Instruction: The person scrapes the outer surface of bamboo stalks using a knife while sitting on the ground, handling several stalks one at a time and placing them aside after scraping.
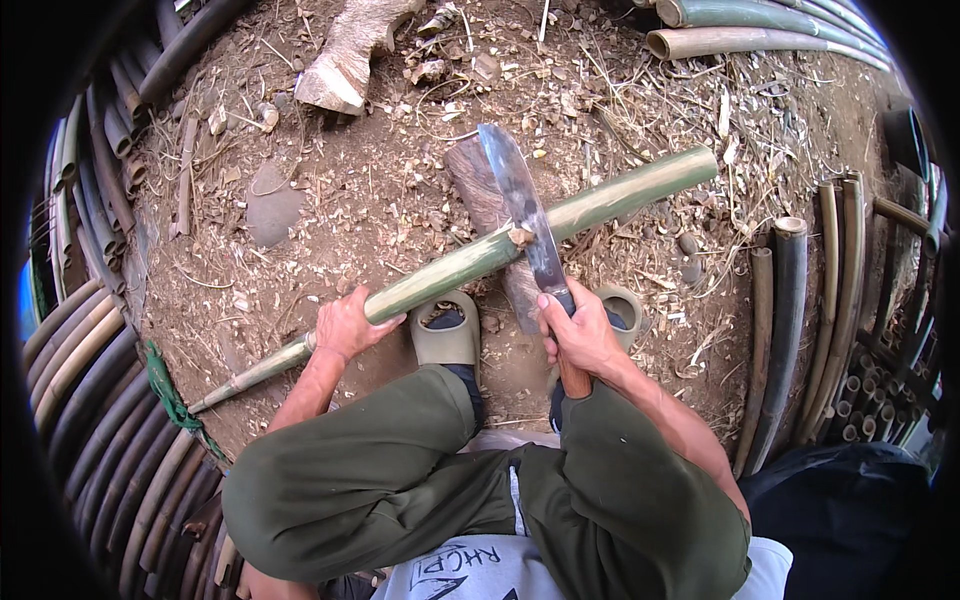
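A long green bamboo pole (pixel 440 278) slants from the lower left up to the right, its cut end at the upper right. My left hand (pixel 346 328) is closed around its lower left part. In my right hand (pixel 584 336) is the wooden handle of a machete (pixel 515 190), the blade pointing away from me. Its broad blade crosses the pole beside a pale, rough knot. Beneath the pole lies a dark wooden block (pixel 477 188), partly covered by the pole and blade.
Wood chips cover the dirt ground. A cut log (pixel 345 60) lies at the far side, a flat stone (pixel 272 205) at left. Bamboo poles (pixel 95 420) are stacked along the left; more poles (pixel 780 340) stand at right. Clogs (pixel 447 330) are on my feet.
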Demonstrator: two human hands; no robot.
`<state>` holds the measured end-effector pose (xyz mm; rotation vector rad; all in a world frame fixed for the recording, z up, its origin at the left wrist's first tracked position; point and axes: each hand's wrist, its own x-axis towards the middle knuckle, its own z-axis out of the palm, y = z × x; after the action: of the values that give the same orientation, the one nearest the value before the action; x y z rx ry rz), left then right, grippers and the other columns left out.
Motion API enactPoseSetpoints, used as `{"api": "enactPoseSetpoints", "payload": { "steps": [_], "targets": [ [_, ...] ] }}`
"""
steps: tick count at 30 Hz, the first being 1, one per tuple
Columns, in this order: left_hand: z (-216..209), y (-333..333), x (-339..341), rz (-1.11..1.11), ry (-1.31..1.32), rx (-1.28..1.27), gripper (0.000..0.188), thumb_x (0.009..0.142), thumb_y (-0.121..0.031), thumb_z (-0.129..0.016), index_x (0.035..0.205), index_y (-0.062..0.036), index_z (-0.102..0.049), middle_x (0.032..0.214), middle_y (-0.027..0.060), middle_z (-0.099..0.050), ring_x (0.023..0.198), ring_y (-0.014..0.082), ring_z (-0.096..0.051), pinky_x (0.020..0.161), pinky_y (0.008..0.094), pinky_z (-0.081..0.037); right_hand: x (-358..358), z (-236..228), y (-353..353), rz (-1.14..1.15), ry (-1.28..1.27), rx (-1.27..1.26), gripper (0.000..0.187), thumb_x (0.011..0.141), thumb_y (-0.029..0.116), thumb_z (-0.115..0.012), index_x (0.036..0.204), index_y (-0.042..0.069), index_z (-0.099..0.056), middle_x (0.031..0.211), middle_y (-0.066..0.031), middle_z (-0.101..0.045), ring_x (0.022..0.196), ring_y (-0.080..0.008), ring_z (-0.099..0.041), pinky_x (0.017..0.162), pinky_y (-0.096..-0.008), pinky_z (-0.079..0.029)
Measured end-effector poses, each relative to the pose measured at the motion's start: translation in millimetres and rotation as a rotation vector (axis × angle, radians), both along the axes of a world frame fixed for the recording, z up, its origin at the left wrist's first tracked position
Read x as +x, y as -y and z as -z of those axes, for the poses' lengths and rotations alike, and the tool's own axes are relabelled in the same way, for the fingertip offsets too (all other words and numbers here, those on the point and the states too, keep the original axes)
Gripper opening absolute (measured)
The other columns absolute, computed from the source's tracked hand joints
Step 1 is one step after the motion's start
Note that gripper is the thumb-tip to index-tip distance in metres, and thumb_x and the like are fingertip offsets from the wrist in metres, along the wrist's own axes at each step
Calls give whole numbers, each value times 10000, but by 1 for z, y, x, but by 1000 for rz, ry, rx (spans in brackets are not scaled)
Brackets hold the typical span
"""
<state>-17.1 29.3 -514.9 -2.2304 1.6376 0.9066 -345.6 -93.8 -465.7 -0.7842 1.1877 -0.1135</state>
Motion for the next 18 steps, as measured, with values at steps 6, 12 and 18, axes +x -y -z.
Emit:
{"api": "enactPoseSetpoints", "payload": {
  "steps": [6,12,18],
  "targets": [
    [-2,6,-2,6,-2,19,621,726,-632,-767,939,-58,-663,771,190,-714,744,376,-711,706,473,-567,3,5,-6,249,83,57,280,1018,276,-575,1071,3,-541,723,-28,-585,492,-100,-552,433,-275,-484],
    [3,-2,0,1,-11,-13,631,713,-671,-750,919,-80,-667,750,187,-710,725,372,-713,677,477,-566,-12,-1,17,-6,-41,-79,273,994,275,-619,1055,12,-580,724,-34,-599,501,-89,-555,438,-260,-468],
    [4,6,-4,25,0,0,634,713,-669,-751,926,-78,-663,752,186,-712,720,368,-713,674,472,-566,-17,19,32,624,11,-127,235,1019,251,-557,1078,25,-532,727,-63,-606,501,-119,-566,422,-274,-495]
  ]
}}
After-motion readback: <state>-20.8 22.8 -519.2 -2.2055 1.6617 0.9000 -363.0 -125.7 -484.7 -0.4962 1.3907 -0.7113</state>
